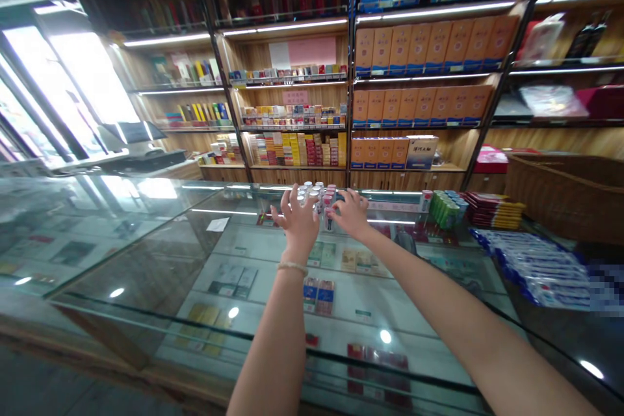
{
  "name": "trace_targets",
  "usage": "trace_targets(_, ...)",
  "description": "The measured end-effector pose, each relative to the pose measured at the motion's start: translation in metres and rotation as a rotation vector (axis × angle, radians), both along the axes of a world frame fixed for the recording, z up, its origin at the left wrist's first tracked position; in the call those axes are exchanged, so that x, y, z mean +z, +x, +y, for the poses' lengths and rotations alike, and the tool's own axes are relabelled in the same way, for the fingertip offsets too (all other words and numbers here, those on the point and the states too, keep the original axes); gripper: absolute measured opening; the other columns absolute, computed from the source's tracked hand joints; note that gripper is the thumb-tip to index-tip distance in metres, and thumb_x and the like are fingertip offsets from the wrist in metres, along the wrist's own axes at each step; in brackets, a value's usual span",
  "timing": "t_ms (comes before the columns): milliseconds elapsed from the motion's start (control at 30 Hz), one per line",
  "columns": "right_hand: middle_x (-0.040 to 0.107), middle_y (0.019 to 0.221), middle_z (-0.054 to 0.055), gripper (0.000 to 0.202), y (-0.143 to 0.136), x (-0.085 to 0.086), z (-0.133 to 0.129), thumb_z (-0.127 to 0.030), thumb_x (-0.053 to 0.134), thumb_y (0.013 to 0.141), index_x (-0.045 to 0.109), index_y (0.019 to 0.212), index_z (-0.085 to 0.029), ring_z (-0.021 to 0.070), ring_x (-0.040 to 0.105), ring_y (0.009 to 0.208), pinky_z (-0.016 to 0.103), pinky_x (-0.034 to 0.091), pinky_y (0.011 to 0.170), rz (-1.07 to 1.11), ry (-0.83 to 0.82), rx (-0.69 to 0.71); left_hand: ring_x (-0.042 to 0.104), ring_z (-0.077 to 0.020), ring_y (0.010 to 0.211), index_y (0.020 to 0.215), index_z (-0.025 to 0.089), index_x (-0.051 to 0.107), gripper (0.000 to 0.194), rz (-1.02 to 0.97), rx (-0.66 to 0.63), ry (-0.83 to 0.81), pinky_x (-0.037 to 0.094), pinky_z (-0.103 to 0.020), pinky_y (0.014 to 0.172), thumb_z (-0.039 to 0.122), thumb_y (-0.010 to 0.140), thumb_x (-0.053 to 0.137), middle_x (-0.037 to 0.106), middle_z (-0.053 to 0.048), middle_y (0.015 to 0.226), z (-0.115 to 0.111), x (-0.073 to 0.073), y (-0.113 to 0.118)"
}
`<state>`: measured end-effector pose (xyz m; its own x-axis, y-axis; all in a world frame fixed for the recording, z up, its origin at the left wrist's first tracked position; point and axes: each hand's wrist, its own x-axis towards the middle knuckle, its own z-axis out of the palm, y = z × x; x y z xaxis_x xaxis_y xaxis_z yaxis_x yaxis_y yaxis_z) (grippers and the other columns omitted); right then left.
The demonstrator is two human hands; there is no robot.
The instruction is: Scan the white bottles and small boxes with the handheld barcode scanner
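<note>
Several small round-capped containers (330, 194), some with white tops and some with pink, stand close together on the glass counter (263, 240) near its far edge. My left hand (297, 218), with a bracelet at the wrist, is at the left front of the group, its fingers spread. On the right side of the group is my right hand (351, 213), its fingers bent toward the pink-topped containers. Whether its fingertips grip one is too small to tell.
Green bottles (442, 209), red and yellow packets (494, 210) and blue-white packages (541, 266) lie on the counter at the right. A wicker basket (565, 195) sits behind them. Shelves of boxes (419, 45) rise beyond the counter; a monitor (134, 133) is at the left.
</note>
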<state>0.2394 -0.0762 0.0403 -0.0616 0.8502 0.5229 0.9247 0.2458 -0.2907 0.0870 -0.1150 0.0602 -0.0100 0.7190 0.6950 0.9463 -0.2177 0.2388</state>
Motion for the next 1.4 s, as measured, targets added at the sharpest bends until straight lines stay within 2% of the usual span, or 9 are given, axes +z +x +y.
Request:
trace_targets(233, 0.051, 0.156, 0.01, 0.023, -0.007, -0.005, 0.003, -0.038, 0.06, 0.098, 0.075, 0.107, -0.022, 0.0317, 0.032, 0.148, 0.055, 0.024, 0.116, 0.02, 0.011, 0.003, 0.03, -0.0377, 0.152, 0.109, 0.035, 0.076, 0.031, 0.049, -0.008, 0.018, 0.009, -0.075, 0.121, 0.017, 0.084, 0.069, 0.039, -0.006, 0.167, 0.004, -0.007, 0.001)
trace_targets(400, 0.052, 0.155, 0.012, 0.027, -0.01, -0.011, 0.002, -0.04, 0.06, 0.098, 0.071, 0.115, -0.022, 0.0328, 0.034, 0.147, 0.055, 0.027, 0.114, 0.048, 0.0, -0.034, 0.029, -0.0375, 0.153, 0.113, 0.036, 0.076, 0.036, 0.082, -0.03, -0.002, 0.007, -0.074, 0.121, 0.017, 0.084, 0.066, 0.038, -0.004, 0.167, 0.004, -0.009, 0.001)
trace_targets(567, 0.047, 0.156, 0.016, 0.049, -0.01, -0.024, -0.005, -0.036, 0.066, 0.091, 0.056, 0.137, -0.022, 0.0334, 0.036, 0.145, 0.053, 0.032, 0.112, 0.125, 0.054, -0.062, 0.028, -0.0361, 0.154, 0.113, 0.037, 0.076, 0.042, 0.091, -0.047, 0.0, 0.002, -0.071, 0.123, 0.013, 0.082, 0.063, 0.038, -0.002, 0.167, 0.003, -0.01, 0.001)
trace_targets(800, 0.036, 0.163, 0.015, 0.061, -0.014, -0.044, -0.017, -0.026, 0.068, 0.088, 0.046, 0.144, -0.027, 0.0319, 0.032, 0.148, 0.051, 0.033, 0.113, 0.057, 0.057, -0.055, 0.027, -0.0364, 0.154, 0.11, 0.036, 0.078, 0.041, 0.096, -0.062, -0.02, 0.002, -0.071, 0.122, 0.012, 0.08, 0.063, 0.036, -0.002, 0.168, 0.003, -0.01, 0.002)
trace_targets(1067, 0.036, 0.163, 0.015, 0.06, -0.016, -0.041, -0.01, -0.017, 0.066, 0.087, 0.047, 0.143, -0.028, 0.0307, 0.033, 0.15, 0.053, 0.031, 0.116, 0.036, 0.021, -0.059, 0.026, -0.0356, 0.155, 0.111, 0.039, 0.077, 0.041, 0.117, -0.065, -0.001, 0.001, -0.071, 0.123, 0.016, 0.08, 0.065, 0.039, 0.001, 0.167, 0.009, -0.018, -0.001)
trace_targets(1233, 0.036, 0.163, 0.015, 0.059, -0.02, -0.04, -0.003, -0.017, 0.064, 0.087, 0.048, 0.143, -0.029, 0.0307, 0.032, 0.15, 0.054, 0.03, 0.117, 0.042, 0.024, -0.074, 0.024, -0.0377, 0.156, 0.117, 0.04, 0.076, 0.038, 0.107, -0.074, -0.01, 0.002, -0.073, 0.123, 0.022, 0.084, 0.067, 0.037, -0.001, 0.168, 0.013, -0.024, -0.002)
trace_targets(1400, 0.036, 0.162, 0.015, 0.059, -0.023, -0.045, 0.008, -0.018, 0.065, 0.086, 0.049, 0.142, -0.03, 0.0317, 0.032, 0.149, 0.056, 0.03, 0.115, 0.065, 0.058, -0.085, 0.022, -0.0394, 0.157, 0.119, 0.037, 0.075, 0.037, 0.096, -0.076, -0.033, 0.002, -0.075, 0.122, 0.025, 0.085, 0.068, 0.034, -0.005, 0.169, 0.013, -0.023, -0.002)
